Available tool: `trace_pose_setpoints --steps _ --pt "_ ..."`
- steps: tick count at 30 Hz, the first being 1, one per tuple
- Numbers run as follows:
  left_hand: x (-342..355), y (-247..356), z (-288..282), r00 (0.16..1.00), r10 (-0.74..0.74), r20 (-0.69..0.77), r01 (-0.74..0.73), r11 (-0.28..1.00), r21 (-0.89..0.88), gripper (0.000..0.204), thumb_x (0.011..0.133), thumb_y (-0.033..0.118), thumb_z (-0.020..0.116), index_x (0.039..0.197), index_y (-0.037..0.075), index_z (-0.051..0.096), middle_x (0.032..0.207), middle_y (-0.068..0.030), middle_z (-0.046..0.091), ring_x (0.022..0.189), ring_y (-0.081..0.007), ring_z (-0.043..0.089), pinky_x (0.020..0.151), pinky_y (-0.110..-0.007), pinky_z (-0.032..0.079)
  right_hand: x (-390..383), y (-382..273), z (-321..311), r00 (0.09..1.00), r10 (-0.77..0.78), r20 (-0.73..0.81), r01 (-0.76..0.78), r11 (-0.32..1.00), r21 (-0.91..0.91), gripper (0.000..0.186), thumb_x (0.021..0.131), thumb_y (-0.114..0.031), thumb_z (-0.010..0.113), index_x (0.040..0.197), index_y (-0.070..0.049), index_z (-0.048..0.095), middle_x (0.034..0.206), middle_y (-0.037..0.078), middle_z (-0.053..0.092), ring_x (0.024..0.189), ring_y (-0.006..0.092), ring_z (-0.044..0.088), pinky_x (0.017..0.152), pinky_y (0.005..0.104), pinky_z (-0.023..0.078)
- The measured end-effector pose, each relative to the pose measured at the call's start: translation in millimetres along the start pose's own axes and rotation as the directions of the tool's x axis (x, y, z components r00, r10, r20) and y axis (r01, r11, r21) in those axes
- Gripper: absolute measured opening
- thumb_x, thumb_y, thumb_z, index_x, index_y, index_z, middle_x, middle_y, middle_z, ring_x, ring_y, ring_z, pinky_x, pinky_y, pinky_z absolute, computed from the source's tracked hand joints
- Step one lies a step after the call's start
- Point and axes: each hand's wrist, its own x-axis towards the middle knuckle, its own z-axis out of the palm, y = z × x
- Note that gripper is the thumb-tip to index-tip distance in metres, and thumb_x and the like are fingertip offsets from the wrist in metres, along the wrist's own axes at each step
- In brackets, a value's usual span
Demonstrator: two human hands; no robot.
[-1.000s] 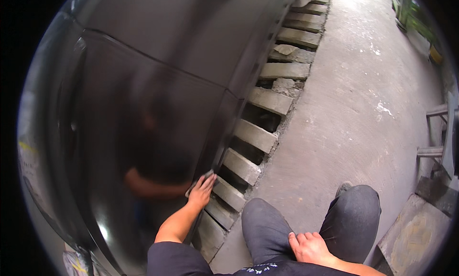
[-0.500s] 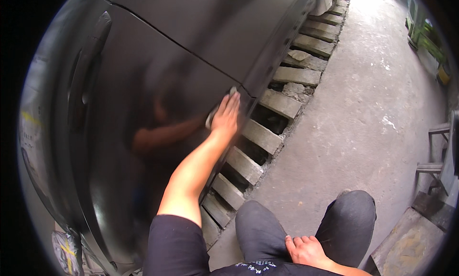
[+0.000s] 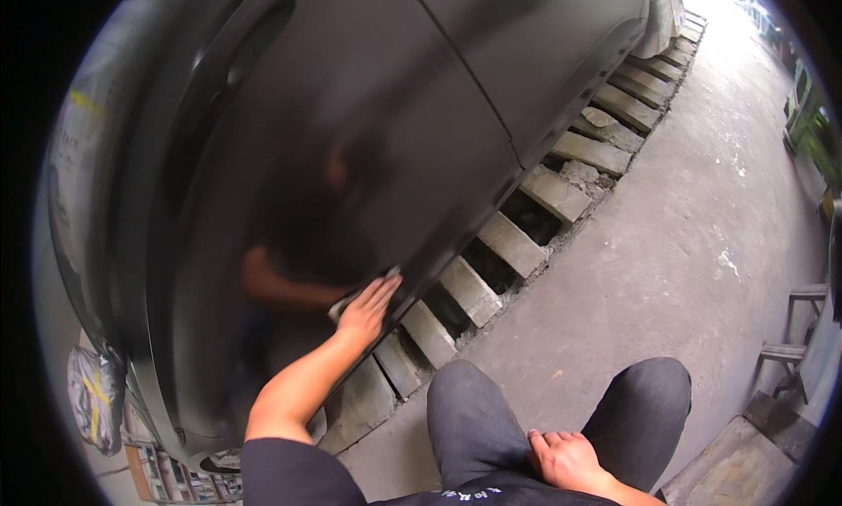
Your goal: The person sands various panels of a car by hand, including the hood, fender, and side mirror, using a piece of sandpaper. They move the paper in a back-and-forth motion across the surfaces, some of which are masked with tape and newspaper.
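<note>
car panel (image 3: pixel 351 155) left, slatted grating (image 3: pixel 517 243) beneath, floor (image 3: pixel 684 243) right
</note>
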Motion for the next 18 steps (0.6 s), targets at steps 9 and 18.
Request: trace_pose_setpoints --steps 9,18 --pt "-109.7 -23.3 -13.8 0.949 -0.228 -0.218 0.228 0.973 -0.025 0.054 0.088 0.025 0.055 0.140 0.012 0.052 0.154 0.0006 0.039 0.143 -0.0143 0.033 0.119 -0.043 0.015 9.8 -9.8 15.8 0.998 -0.065 0.014 0.065 0.997 0.037 0.031 0.084 -0.020 0.057 0.110 -0.005 0.064 0.080 0.007 0.066 0.067 0.0232 0.066 0.061 0.0367 0.051" --pt "164.8 -96.6 -101.1 0.843 -0.359 -0.400 0.394 0.919 0.005 0.063 0.088 0.023 0.048 0.148 0.007 0.040 0.160 -0.0024 0.027 0.150 -0.0200 0.018 0.122 -0.045 0.009 3.7 -4.3 -2.2 0.999 -0.034 -0.003 0.034 0.998 0.049 0.033 0.083 -0.020 0.057 0.110 -0.003 0.064 0.080 0.008 0.066 0.068 0.0244 0.067 0.060 0.0364 0.051"
